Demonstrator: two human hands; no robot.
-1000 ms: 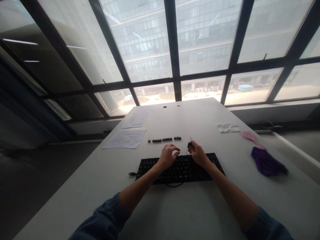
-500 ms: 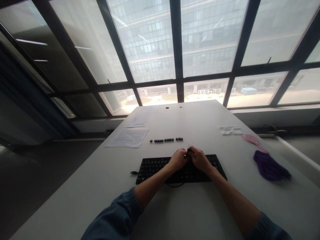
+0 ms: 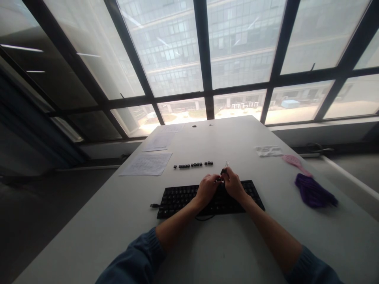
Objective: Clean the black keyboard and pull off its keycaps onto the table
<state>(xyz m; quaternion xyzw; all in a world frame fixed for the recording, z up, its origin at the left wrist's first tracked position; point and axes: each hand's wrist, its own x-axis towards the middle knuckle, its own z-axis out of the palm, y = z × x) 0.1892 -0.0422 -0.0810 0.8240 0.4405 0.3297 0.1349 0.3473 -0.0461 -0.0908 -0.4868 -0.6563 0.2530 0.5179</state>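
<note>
My right hand (image 3: 233, 185) is closed around a small keycap puller (image 3: 224, 170), whose black body and thin wire prongs point up and away from me. Close beside it, the fingers of my left hand (image 3: 207, 187) are pinched together at what looks like a small black keycap (image 3: 218, 180), partly hidden by the fingertips. Both hands are above a black keyboard (image 3: 177, 199), covering the middle of its keys. Beyond the keyboard, several black keycaps (image 3: 196, 164) lie in a row of small groups.
A USB plug (image 3: 154, 205) rests left of the keyboard. Printed sheets (image 3: 148, 163) lie on the left of the white table (image 3: 231, 244). Toward the right edge are a white cloth-like item (image 3: 269, 151), a pink hairbrush (image 3: 293, 161) and a purple bundle (image 3: 314, 191).
The puller has tilted, and its wire prongs now show more clearly above my right hand. My hands stay close together over the keyboard. The whole view has shifted slightly.
</note>
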